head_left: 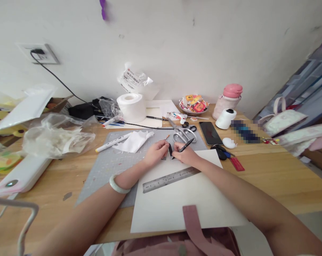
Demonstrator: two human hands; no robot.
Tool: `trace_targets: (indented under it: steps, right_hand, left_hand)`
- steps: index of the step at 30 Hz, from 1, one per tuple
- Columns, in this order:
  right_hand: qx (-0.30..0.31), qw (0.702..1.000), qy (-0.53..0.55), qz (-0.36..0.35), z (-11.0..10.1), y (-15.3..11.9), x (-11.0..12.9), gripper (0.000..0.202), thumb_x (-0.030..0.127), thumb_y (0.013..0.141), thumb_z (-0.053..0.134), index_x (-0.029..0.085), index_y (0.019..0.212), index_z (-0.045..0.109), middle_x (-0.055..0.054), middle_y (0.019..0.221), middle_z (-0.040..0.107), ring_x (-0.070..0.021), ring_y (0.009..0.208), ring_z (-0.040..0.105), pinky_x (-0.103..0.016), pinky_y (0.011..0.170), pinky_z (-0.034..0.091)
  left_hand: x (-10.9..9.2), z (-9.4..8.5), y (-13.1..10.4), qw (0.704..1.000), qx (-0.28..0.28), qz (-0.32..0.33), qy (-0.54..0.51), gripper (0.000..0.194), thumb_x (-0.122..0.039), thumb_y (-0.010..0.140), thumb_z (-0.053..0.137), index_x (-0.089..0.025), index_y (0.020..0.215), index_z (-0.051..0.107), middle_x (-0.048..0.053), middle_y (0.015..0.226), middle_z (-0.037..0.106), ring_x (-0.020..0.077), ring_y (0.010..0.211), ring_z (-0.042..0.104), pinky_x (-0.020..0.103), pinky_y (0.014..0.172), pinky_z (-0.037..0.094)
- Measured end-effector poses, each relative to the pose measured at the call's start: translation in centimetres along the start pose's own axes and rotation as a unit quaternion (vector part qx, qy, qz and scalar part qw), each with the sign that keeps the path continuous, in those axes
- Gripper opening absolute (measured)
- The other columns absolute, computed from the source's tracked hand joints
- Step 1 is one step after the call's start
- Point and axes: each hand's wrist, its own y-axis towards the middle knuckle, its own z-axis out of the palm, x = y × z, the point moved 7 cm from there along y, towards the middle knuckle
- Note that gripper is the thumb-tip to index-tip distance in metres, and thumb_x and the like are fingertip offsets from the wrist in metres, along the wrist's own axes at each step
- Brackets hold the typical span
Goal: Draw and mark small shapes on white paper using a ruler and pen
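The slim black plastic pen [187,145] sits in the right hand [184,154], gripped over the far edge of the white paper sheet [174,208]; it looks light, stiff and smooth, best held on the barrel. The left hand [156,153] has bent fingers beside a short black stick [170,150]; whether it grips that, I cannot tell. A steel ruler [163,180] slants across the sheet, while silver metal scissors [180,135] crowd the grey cutting mat's [102,177] far edge, just beyond the hands.
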Motion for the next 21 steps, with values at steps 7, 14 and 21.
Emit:
trace_targets:
  steps: [7, 14, 21]
  right_hand:
    - [-0.001, 1.0, -0.008, -0.008, -0.07, 0.08, 0.16, 0.017, 0.021, 0.064, 0.049, 0.02, 0.058, 0.033, 0.007, 0.047, 0.033, -0.009, 0.047, 0.034, -0.022, 0.047, 0.023]
    - [0.002, 1.0, -0.007, -0.007, 0.02, 0.13, 0.02, 0.017, 0.021, 0.063, 0.049, 0.021, 0.057, 0.032, 0.007, 0.047, 0.032, -0.0092, 0.048, 0.034, -0.022, 0.047, 0.023]
    - [0.001, 1.0, -0.004, 0.001, 0.04, 0.24, -0.34, 0.018, 0.023, 0.063, 0.049, 0.021, 0.058, 0.032, 0.007, 0.046, 0.033, -0.0088, 0.046, 0.034, -0.022, 0.046, 0.023]
  left_hand:
    - [-0.09, 0.13, -0.14, 1.0, 0.003, -0.01, 0.008, 0.022, -0.036, 0.078, 0.04, -0.018, 0.065, 0.044, -0.007, 0.047, 0.043, 0.0076, 0.043, 0.041, 0.019, 0.045, 0.031]
    - [-0.17, 0.21, -0.12, 1.0, 0.009, -0.006, 0.007, 0.023, -0.037, 0.078, 0.04, -0.019, 0.064, 0.044, -0.007, 0.047, 0.043, 0.0077, 0.043, 0.04, 0.02, 0.046, 0.032]
    - [-0.31, 0.16, -0.14, 1.0, 0.006, -0.005, 0.019, 0.024, -0.038, 0.078, 0.04, -0.019, 0.065, 0.045, -0.006, 0.047, 0.043, 0.008, 0.043, 0.04, 0.02, 0.046, 0.031]
